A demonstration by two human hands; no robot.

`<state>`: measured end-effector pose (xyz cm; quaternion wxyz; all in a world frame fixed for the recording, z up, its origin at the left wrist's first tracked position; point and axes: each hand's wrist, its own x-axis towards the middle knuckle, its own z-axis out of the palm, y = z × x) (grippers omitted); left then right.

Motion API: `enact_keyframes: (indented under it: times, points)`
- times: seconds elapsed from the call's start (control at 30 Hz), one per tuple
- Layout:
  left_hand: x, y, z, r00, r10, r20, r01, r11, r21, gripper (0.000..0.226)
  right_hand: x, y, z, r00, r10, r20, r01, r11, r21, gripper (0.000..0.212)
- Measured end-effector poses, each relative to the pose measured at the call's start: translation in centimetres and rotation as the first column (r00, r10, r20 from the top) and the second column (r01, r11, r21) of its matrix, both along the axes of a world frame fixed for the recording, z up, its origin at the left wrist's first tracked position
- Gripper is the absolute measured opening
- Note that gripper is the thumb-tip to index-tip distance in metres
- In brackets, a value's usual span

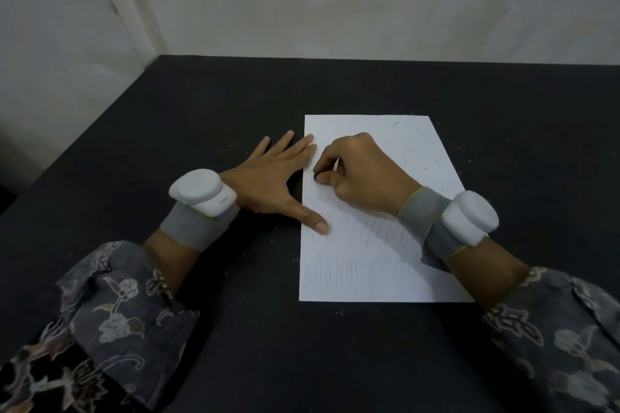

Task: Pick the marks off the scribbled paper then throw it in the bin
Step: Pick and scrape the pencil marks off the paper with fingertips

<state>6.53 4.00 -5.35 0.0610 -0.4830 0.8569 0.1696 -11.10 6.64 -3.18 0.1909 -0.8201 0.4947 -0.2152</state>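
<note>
Centre frame, on black table [201,312]: paper [385,271], thin, limp, slides easily. Left hand [268,178] flat, fingers spread, pinning left edge. Right hand [362,174] pinching small dark eraser [315,176]. Best lifted by corner.

white paper [396,265], black table [201,117], grey floral sleeves [110,305]

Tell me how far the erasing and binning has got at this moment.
Partly done. The upper part of the paper looks clean, with dark crumbs scattered on it. In hand: the right hand pinches a small dark eraser against the sheet while the left hand presses its left edge flat. Left: faint pencil strokes across the lower half, then binning; no bin is in view.
</note>
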Motion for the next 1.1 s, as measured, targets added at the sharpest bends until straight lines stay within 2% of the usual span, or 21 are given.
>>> enact_keyframes:
  times: [0.1,0.13,0.23,0.27,0.4,0.43,0.53,0.57,0.7,0.83,0.87,1.0,1.1]
  points:
    - [0.0,0.1,0.0,1.000,-0.009,0.011,0.009,1.000,0.014,0.149,0.3,1.4,0.3,0.987,0.158,-0.025,-0.155,0.982,0.108,0.011]
    - [0.0,0.0,0.1,1.000,-0.010,0.011,0.010,1.000,0.014,0.149,0.2,1.3,0.4,0.986,0.163,-0.030,-0.159,0.982,0.099,0.011]
    - [-0.1,-0.1,0.2,1.000,0.001,0.006,-0.001,1.000,0.011,0.145,-0.2,0.2,0.1,0.998,0.010,-0.063,-0.013,0.999,-0.051,0.012]
    - [0.0,0.0,0.1,1.000,0.004,0.006,-0.004,1.000,0.013,0.145,-0.1,0.2,0.1,0.998,0.002,-0.056,-0.005,0.998,-0.055,0.012]
    - [-0.1,0.1,0.2,1.000,-0.008,0.016,0.007,1.000,0.017,0.146,0.2,1.9,0.3,0.982,0.184,-0.049,-0.181,0.982,0.056,0.011]
    - [0.0,0.1,0.2,1.000,0.000,0.020,0.000,1.000,0.017,0.145,0.1,1.4,0.2,0.985,0.164,-0.054,-0.162,0.986,0.039,0.011]
    - [-0.1,-0.1,0.3,0.999,0.012,0.033,-0.013,1.000,0.026,0.145,-0.9,-0.6,0.0,0.998,-0.036,-0.044,0.034,0.998,-0.054,0.012]
    - [-0.1,-0.1,0.3,0.999,0.011,0.034,-0.012,1.000,0.024,0.145,-0.9,-0.6,0.0,0.998,-0.044,-0.038,0.042,0.998,-0.053,0.012]
    - [-0.1,0.1,0.2,1.000,-0.004,0.025,0.003,1.000,0.024,0.144,0.2,1.7,0.1,0.979,0.192,-0.074,-0.190,0.981,0.034,0.013]
    - [-0.2,0.0,0.4,0.999,0.015,0.041,-0.016,0.999,0.030,0.144,-0.6,-0.4,0.2,0.998,-0.011,-0.069,0.008,0.999,-0.051,0.013]
    - [-0.2,0.0,0.3,0.999,0.014,0.038,-0.015,0.999,0.031,0.144,-0.6,-0.4,0.3,0.997,-0.010,-0.071,0.006,0.999,-0.050,0.013]
    - [-0.1,0.1,0.2,1.000,-0.003,0.023,0.003,1.000,0.020,0.146,0.5,2.0,0.2,0.970,0.204,-0.135,-0.205,0.979,0.002,0.016]
    - [-0.2,-0.1,0.2,1.000,0.004,0.011,-0.005,1.000,0.023,0.146,-0.2,0.2,0.1,0.992,0.027,-0.121,-0.037,0.996,-0.082,0.015]
